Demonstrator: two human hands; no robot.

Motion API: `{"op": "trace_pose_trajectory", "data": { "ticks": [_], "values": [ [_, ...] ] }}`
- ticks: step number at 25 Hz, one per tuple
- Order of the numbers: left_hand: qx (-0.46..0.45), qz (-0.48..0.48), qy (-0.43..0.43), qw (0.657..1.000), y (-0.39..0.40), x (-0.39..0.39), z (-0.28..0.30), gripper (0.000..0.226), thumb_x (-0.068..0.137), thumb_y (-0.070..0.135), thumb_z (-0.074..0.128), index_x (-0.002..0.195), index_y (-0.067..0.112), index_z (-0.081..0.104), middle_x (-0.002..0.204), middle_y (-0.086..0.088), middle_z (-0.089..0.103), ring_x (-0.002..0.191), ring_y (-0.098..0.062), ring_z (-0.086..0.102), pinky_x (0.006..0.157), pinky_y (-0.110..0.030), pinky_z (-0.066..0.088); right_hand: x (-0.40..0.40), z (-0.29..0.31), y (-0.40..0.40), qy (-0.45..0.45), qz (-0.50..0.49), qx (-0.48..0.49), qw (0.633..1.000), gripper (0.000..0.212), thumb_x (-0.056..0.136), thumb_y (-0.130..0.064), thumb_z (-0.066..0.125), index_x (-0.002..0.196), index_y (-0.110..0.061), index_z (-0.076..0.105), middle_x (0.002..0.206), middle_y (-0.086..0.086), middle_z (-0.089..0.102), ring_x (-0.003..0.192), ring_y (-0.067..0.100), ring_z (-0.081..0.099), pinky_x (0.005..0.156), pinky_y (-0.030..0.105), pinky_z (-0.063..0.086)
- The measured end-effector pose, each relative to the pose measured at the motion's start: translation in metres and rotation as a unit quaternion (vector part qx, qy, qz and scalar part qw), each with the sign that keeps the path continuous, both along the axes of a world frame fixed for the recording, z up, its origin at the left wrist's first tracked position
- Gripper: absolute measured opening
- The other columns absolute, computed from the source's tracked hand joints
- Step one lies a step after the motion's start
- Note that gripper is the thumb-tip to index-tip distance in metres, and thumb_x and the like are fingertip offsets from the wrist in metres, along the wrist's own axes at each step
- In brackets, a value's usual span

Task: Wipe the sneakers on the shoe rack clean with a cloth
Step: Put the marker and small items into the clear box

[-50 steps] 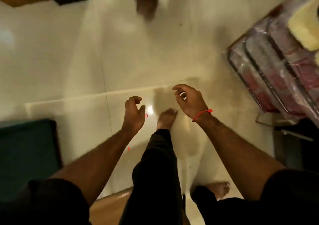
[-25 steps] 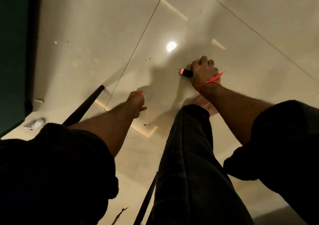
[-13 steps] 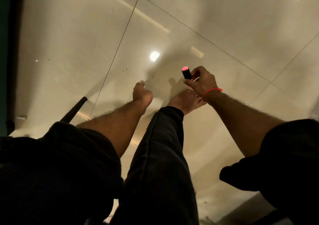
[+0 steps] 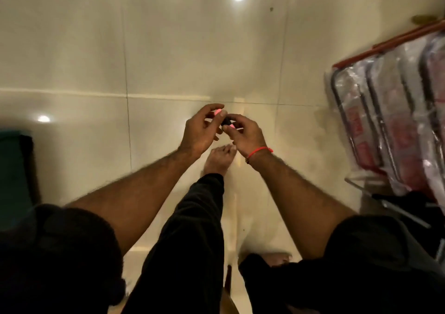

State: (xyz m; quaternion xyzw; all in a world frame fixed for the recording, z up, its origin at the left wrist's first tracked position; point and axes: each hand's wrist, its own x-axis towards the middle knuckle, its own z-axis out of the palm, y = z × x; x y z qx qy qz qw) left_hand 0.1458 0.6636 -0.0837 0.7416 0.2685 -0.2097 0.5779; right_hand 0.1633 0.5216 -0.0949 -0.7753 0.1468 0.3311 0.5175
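Observation:
My left hand [image 4: 199,131] and my right hand [image 4: 244,134] meet in front of me above the pale tiled floor [image 4: 168,48]. Together their fingertips pinch a small black device [image 4: 226,121] that glows pink at both ends. A red thread circles my right wrist. The shoe rack [image 4: 395,121] stands at the right edge, wrapped in a clear plastic cover with red showing through it. No sneakers or cloth can be made out in this view.
My bare foot [image 4: 219,159] and dark trouser leg reach forward under the hands. A dark green piece of furniture [image 4: 14,169] sits at the left edge. Dark items and a metal bar [image 4: 404,213] lie below the rack.
The view swung back towards the rack. My left hand rose from low beside my leg and joined the right hand on the device, which the right hand held alone before.

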Motion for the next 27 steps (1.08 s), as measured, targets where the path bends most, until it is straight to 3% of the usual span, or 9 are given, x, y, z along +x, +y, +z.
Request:
{"op": "trace_pose_trajectory", "data": {
  "ticks": [2,5,8,11,16,19,23,27],
  "values": [
    [-0.014,-0.055,-0.031,0.998,-0.031,0.019,0.028,0.024,0.100,0.025,0.065,0.123,0.020,0.068,0.099,0.001,0.071,0.076,-0.018,0.073,0.064,-0.032,0.062,-0.007,0.029,-0.029,-0.023,-0.099,0.022,0.995,0.025,0.088,-0.019,0.071,0.112,-0.025,0.071,0.094,-0.006,0.070,0.089,0.024,0.067,0.078,0.037,0.058],
    [-0.049,-0.120,-0.051,0.990,-0.077,0.027,0.062,0.023,0.101,0.019,0.063,0.122,0.013,0.069,0.101,-0.005,0.071,0.082,-0.022,0.073,0.071,-0.037,0.063,-0.031,0.072,-0.073,-0.026,-0.248,0.055,0.967,0.025,0.089,-0.015,0.071,0.114,-0.019,0.070,0.095,0.006,0.070,0.075,0.022,0.066,0.069,0.037,0.058],
    [-0.100,-0.197,-0.058,0.974,-0.140,0.013,0.099,0.019,0.102,0.015,0.060,0.120,0.012,0.067,0.099,-0.007,0.071,0.082,-0.018,0.072,0.071,-0.034,0.060,-0.071,0.119,-0.132,-0.044,-0.409,0.104,0.906,0.019,0.093,-0.008,0.066,0.112,-0.006,0.068,0.088,0.010,0.067,0.064,0.019,0.060,0.065,0.036,0.057],
    [-0.154,-0.284,-0.060,0.945,-0.207,-0.016,0.133,0.017,0.103,0.011,0.058,0.118,0.015,0.065,0.100,-0.007,0.070,0.082,-0.016,0.068,0.073,-0.033,0.058,-0.126,0.156,-0.192,-0.051,-0.534,0.141,0.832,0.020,0.098,-0.012,0.059,0.110,0.001,0.068,0.090,0.014,0.068,0.060,0.023,0.057,0.061,0.035,0.055],
    [-0.231,-0.390,-0.018,0.891,-0.300,-0.082,0.185,0.023,0.105,0.005,0.050,0.127,0.006,0.059,0.120,-0.011,0.070,0.094,-0.022,0.069,0.081,-0.032,0.058,-0.228,0.207,-0.266,-0.089,-0.621,0.127,0.769,0.017,0.093,-0.010,0.067,0.108,-0.003,0.071,0.091,0.016,0.072,0.068,0.022,0.062,0.068,0.034,0.056],
    [-0.224,-0.445,-0.010,0.867,-0.342,-0.126,0.214,0.025,0.106,0.010,0.050,0.128,0.006,0.062,0.119,-0.012,0.072,0.100,-0.024,0.073,0.080,-0.031,0.060,-0.284,0.234,-0.297,-0.148,-0.670,0.113,0.719,0.022,0.087,-0.001,0.070,0.109,-0.001,0.069,0.094,0.017,0.071,0.073,0.024,0.065,0.072,0.034,0.056],
    [-0.184,-0.525,-0.016,0.831,-0.382,-0.175,0.240,0.026,0.103,0.006,0.056,0.128,0.007,0.063,0.113,-0.010,0.074,0.093,-0.018,0.075,0.080,-0.030,0.061,-0.347,0.266,-0.317,-0.199,-0.694,0.088,0.686,0.029,0.083,0.007,0.071,0.108,-0.006,0.069,0.109,0.019,0.071,0.096,0.026,0.067,0.082,0.033,0.057],
    [-0.173,-0.594,-0.014,0.786,-0.427,-0.224,0.278,0.025,0.101,0.002,0.057,0.125,0.006,0.065,0.107,-0.014,0.073,0.080,-0.014,0.073,0.075,-0.027,0.060,-0.411,0.296,-0.341,-0.217,-0.720,0.051,0.657,0.033,0.082,0.011,0.070,0.106,-0.012,0.070,0.103,0.010,0.073,0.094,0.020,0.068,0.083,0.032,0.056]
  ]
}}
